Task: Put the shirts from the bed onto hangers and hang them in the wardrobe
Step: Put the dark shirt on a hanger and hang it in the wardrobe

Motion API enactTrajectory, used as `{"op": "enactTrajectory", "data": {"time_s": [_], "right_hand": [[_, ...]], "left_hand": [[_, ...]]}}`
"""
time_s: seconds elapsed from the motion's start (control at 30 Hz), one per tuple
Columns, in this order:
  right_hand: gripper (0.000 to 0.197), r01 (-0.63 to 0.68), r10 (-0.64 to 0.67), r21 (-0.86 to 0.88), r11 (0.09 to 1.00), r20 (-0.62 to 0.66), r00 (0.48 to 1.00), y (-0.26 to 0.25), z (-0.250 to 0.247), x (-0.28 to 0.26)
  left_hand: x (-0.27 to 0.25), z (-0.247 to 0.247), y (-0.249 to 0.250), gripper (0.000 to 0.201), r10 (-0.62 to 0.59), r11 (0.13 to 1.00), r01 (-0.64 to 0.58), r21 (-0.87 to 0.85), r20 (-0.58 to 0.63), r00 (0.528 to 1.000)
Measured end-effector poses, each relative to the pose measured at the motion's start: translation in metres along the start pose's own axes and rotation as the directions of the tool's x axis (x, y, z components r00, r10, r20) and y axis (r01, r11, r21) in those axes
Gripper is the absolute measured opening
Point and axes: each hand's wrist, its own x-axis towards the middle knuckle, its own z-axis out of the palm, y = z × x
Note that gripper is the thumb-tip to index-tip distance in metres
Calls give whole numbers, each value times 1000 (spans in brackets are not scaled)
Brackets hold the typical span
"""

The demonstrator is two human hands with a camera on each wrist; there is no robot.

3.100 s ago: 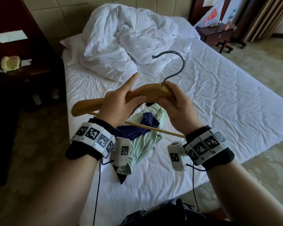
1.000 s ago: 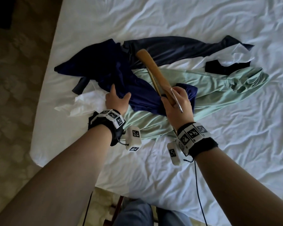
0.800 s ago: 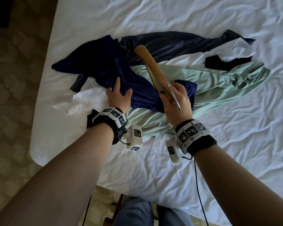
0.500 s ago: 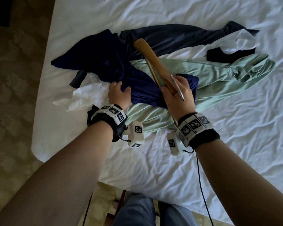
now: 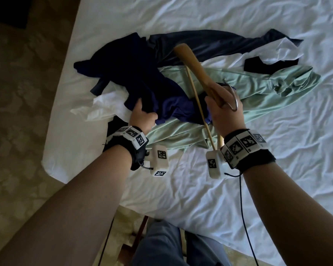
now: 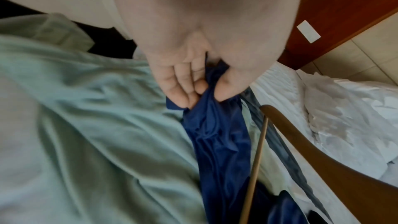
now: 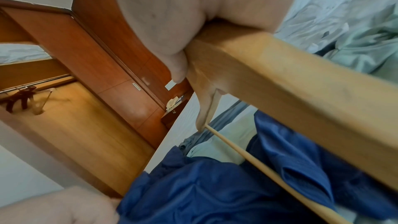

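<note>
Wardrobe (image 7: 71, 125): seen open in the right wrist view only, a rail across its top with dark hangers (image 7: 18, 99) hung on it; no shirt is seen inside.

Bed (image 5: 200, 189): covered by a creased white sheet; a heap of shirts is laid near its corner; navy shirt (image 5: 142, 73) uppermost at the left, mint-green shirt (image 5: 258, 93) spread beneath and to the right, a dark grey garment (image 5: 219, 45) behind, white cloth (image 5: 108, 104) at the left edge.

Left hand (image 5: 142, 118): fingers (image 6: 178, 81) and thumb are clenched on a fold of the navy shirt, the cloth drawn taut below them in the left wrist view.

Right hand (image 5: 225, 112): closed round the middle of the wooden hanger (image 5: 192, 62), which is held above the shirts, its far arm pointed away; metal hook (image 5: 234, 100) lies over the knuckles.

Room: patterned floor (image 5: 17, 131) left of the bed; red-brown panelling (image 6: 344, 14) and a rumpled white duvet (image 6: 344, 117) are shown by the left wrist view alone; a nightstand (image 7: 172, 113) with a pale object on top is shown by the right wrist view.
</note>
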Motion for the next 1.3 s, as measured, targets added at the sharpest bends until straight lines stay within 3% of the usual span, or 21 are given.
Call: {"op": "enactTrajectory", "data": {"time_s": [0.07,0.13,0.23,0.37,0.43,0.5,0.6,0.67,0.8,0.83,0.87,0.97,1.0,1.1,1.2,1.3], "right_hand": [[44,26,-26,-29,999,19,999,0,-8,-5],[44,45,-43,-42,998,34,999,1,-17,-12],[48,51,-50,-25,998,28,998,5,-34,-29],[44,33,-34,-48,998,-30,999,13,-60,-55],[38,18,-21,-64,998,-49,999,17,-74,-68],[37,-5,1,-75,997,-60,998,22,-86,-80],[37,-58,51,-114,992,-66,997,33,-101,-98],[36,-94,86,-149,984,-64,994,40,-108,-109],[37,-119,106,-151,981,-93,990,39,-112,-127],[38,-117,104,-146,982,-97,990,35,-112,-130],[38,-114,100,-146,983,-100,990,29,-113,-131],[37,-87,72,-157,984,-95,993,10,-113,-134],[36,-80,65,-160,984,-97,993,4,-113,-133],[37,-91,76,-201,975,-82,994,-9,-109,-127],[37,-106,97,-263,959,-46,994,-11,-101,-121],[36,-117,111,-260,958,-38,993,-4,-91,-118]], "left_hand": [[-12,1,-7,46,-42,996,39,75,45,998],[-32,3,-8,13,-55,966,33,258,77,995],[-55,9,-21,19,-75,915,4,404,159,984],[-93,27,-32,18,-19,874,-144,463,331,943],[-113,39,-38,33,21,855,-203,478,359,933],[-127,53,-45,44,119,809,-262,526,290,950],[-142,60,-48,27,288,854,-275,442,39,957],[-150,54,-47,21,297,885,-255,391,-51,953],[-162,30,-38,13,280,932,-263,251,-38,959],[-164,22,-34,21,291,933,-278,230,-28,956],[-170,14,-27,31,319,923,-307,234,-16,947],[-186,-16,-12,18,423,858,-393,330,-20,906],[-190,-28,-11,24,439,848,-396,351,-47,898],[-193,-63,-21,33,361,858,-287,427,-101,927],[-185,-84,-45,28,251,801,-154,578,-92,964],[-167,-87,-65,26,211,789,-48,612,-197,957]]}}
